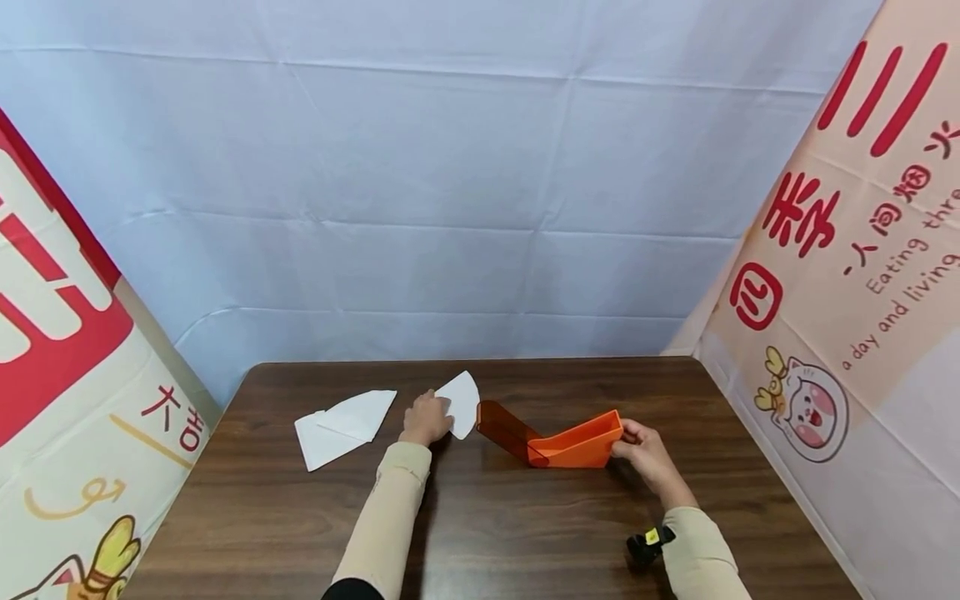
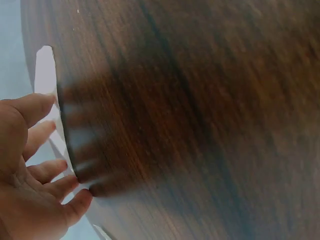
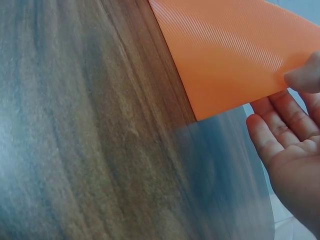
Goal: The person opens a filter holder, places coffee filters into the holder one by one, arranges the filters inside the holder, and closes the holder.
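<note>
In the head view my left hand (image 1: pixel 427 418) reaches over a fan-shaped white paper (image 1: pixel 462 404) that looks like a coffee filter. The left wrist view has its fingers spread and bent down, with fingertips right at the edge of the white paper (image 2: pixel 46 75). To the right is an orange wedge-shaped case (image 1: pixel 577 442), whose see-through brown lid (image 1: pixel 508 429) lies swung out to the left. My right hand (image 1: pixel 649 457) pinches the case's right end. From the right wrist, the thumb is on the orange wall (image 3: pixel 215 65) and the other fingers are partly hidden beyond it.
More white fan-shaped papers (image 1: pixel 345 427) lie overlapping at the left on the dark wooden table (image 1: pixel 480 533). A pale cloth (image 1: pixel 420 192) hangs behind the table's far edge. Printed cloths flank both sides. A small black device (image 1: pixel 647 547) sits at my right wrist.
</note>
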Demonstrator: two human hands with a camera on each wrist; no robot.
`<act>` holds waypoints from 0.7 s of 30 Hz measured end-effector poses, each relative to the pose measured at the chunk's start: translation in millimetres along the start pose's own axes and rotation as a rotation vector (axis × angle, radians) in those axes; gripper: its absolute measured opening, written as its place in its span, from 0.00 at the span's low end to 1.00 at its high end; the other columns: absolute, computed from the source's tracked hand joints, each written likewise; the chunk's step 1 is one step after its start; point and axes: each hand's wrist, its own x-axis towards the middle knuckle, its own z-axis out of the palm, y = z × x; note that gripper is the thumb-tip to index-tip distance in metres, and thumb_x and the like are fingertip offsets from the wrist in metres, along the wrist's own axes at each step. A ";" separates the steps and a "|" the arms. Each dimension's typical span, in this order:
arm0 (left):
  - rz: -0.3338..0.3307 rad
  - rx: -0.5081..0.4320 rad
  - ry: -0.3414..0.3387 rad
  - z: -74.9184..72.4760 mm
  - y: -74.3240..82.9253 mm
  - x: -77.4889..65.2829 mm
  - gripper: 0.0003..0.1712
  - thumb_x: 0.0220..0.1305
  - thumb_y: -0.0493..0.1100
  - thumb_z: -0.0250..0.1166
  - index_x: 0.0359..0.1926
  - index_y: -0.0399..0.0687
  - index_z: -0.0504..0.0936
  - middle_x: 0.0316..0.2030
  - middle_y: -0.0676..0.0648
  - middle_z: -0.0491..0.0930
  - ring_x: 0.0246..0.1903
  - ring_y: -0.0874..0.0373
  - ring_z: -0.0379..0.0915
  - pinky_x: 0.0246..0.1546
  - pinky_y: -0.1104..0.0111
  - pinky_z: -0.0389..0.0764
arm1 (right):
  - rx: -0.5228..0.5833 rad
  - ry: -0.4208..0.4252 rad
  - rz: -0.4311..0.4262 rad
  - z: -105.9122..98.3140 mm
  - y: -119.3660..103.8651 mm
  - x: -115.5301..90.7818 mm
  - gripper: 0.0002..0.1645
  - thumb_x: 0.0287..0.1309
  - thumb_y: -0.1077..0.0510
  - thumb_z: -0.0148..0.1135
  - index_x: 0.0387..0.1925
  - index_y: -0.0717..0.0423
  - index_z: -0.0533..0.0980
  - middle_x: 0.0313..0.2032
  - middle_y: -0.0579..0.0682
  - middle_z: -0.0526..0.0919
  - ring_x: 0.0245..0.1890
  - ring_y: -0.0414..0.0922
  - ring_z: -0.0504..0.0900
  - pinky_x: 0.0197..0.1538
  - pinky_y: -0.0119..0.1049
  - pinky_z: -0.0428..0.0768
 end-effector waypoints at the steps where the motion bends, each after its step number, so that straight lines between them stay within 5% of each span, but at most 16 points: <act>1: -0.001 0.013 0.006 0.2 -0.1 0.1 0.19 0.58 0.44 0.62 0.51 0.46 0.81 0.54 0.36 0.72 0.54 0.39 0.66 0.44 0.44 0.70 | -0.003 -0.005 -0.002 0.0 -0.1 -0.1 0.24 0.47 0.77 0.54 0.51 0.75 0.69 0.37 0.52 0.81 0.35 0.42 0.79 0.37 0.36 0.78; 8: -0.037 0.085 0.038 -1.8 1.5 0.2 0.06 0.57 0.45 0.65 0.31 0.48 0.82 0.32 0.44 0.74 0.37 0.43 0.72 0.34 0.51 0.74 | 0.008 0.008 0.009 0.5 -3.5 -2.3 0.26 0.48 0.77 0.55 0.53 0.75 0.68 0.39 0.56 0.80 0.35 0.42 0.78 0.37 0.36 0.78; 21: -0.087 0.041 0.084 -1.3 -1.2 -2.8 0.28 0.49 0.44 0.73 0.51 0.42 0.76 0.42 0.38 0.75 0.41 0.40 0.68 0.36 0.52 0.73 | -0.005 -0.002 0.030 1.4 -2.7 -1.6 0.26 0.47 0.76 0.54 0.53 0.75 0.68 0.39 0.54 0.80 0.35 0.41 0.78 0.37 0.35 0.78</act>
